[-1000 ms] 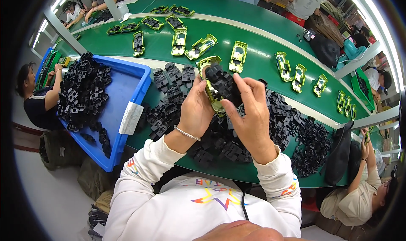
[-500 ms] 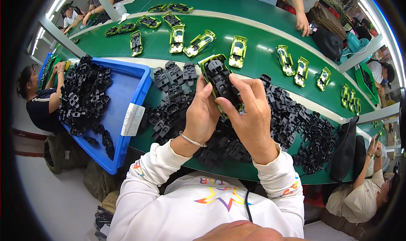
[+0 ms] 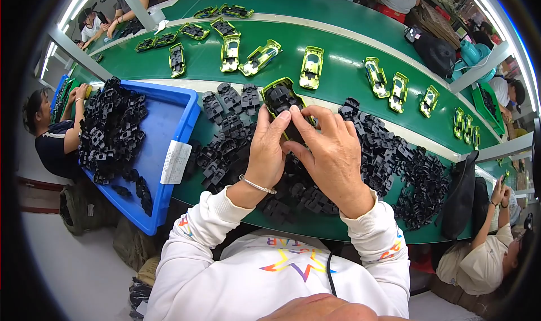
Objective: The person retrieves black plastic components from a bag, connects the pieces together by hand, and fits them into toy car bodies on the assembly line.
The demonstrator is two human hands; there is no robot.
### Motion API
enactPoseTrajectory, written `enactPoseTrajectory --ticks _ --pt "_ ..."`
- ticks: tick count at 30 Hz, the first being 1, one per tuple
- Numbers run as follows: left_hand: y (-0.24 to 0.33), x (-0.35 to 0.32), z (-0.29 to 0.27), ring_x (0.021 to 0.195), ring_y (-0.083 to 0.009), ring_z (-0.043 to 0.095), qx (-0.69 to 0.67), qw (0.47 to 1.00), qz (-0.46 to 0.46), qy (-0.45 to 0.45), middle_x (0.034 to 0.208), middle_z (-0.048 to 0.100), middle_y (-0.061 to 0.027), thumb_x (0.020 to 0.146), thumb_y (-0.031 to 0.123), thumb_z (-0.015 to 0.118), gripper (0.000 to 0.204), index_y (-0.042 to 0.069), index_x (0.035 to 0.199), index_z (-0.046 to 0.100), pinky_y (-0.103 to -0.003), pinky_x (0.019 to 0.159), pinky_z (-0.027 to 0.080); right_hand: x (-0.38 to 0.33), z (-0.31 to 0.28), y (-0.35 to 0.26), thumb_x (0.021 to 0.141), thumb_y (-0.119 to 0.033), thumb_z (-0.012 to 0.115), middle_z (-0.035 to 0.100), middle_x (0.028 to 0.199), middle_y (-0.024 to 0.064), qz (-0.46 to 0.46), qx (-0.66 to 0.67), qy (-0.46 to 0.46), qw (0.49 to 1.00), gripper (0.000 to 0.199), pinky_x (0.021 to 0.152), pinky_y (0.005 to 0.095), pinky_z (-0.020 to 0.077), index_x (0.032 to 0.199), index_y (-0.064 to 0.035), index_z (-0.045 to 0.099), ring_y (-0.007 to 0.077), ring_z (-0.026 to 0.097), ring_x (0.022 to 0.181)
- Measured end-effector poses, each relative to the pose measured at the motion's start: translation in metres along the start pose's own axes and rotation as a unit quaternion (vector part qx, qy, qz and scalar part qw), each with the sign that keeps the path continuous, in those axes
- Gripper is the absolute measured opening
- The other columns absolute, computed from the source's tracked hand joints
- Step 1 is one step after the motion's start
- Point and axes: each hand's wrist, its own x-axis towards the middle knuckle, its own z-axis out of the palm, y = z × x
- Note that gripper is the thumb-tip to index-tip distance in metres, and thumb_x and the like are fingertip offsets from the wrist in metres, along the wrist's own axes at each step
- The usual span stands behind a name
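Blue plastic bin (image 3: 159,115) standing at left, knobbly black parts (image 3: 110,132) heaping inside, smooth bottom showing beside them. White label (image 3: 176,162) sticking to bin's wall. Over green worktop (image 3: 349,64), left hand (image 3: 266,155) and right hand (image 3: 333,157) clamping together on glossy yellow-green car shell (image 3: 269,86), dark insert (image 3: 282,95) sitting in its hollow. Loose black pieces (image 3: 378,158) crowding around hands; other shells (image 3: 311,67) lying scattered beyond.

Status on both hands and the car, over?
Left hand holding car, black side up. Right hand touching it. Black parts heaped close by.
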Motion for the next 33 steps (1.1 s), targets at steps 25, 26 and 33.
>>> enactPoseTrajectory --ticks 25,26,33 --pt "0.001 -0.003 -0.006 0.125 -0.0211 0.044 0.290 0.952 0.036 -0.090 0.137 0.044 -0.0153 0.099 0.014 0.043 0.054 -0.003 0.147 0.025 -0.031 0.107 0.033 0.038 0.021 0.034 0.086 -0.016 0.070 0.068 0.096 0.0065 0.362 0.676 -0.093 0.635 0.026 0.079 0.0272 0.0499 0.106 0.0009 0.066 0.0127 0.063 0.084" --pt "0.002 -0.003 -0.004 0.125 -0.0211 0.044 0.290 0.952 0.036 -0.089 0.137 0.044 -0.0153 0.099 0.014 0.043 0.054 -0.003 0.147 0.025 -0.031 0.107 0.033 0.037 0.018 0.032 0.086 -0.016 0.070 0.068 0.096 0.0065 0.362 0.676 -0.093 0.635 0.026 0.079 0.0272 0.0499 0.106 0.0009 0.066 0.0127 0.063 0.084" --pt "0.006 -0.005 0.000 0.122 -0.0191 0.046 0.282 0.956 0.008 -0.082 0.136 0.045 -0.0139 0.100 0.017 0.044 0.054 -0.003 0.147 0.026 -0.029 0.105 0.035 0.036 0.018 0.034 0.090 -0.019 0.067 0.068 0.099 0.0032 0.368 0.675 -0.098 0.632 0.025 0.075 0.0228 0.0484 0.108 -0.0012 0.066 0.0094 0.062 0.084"
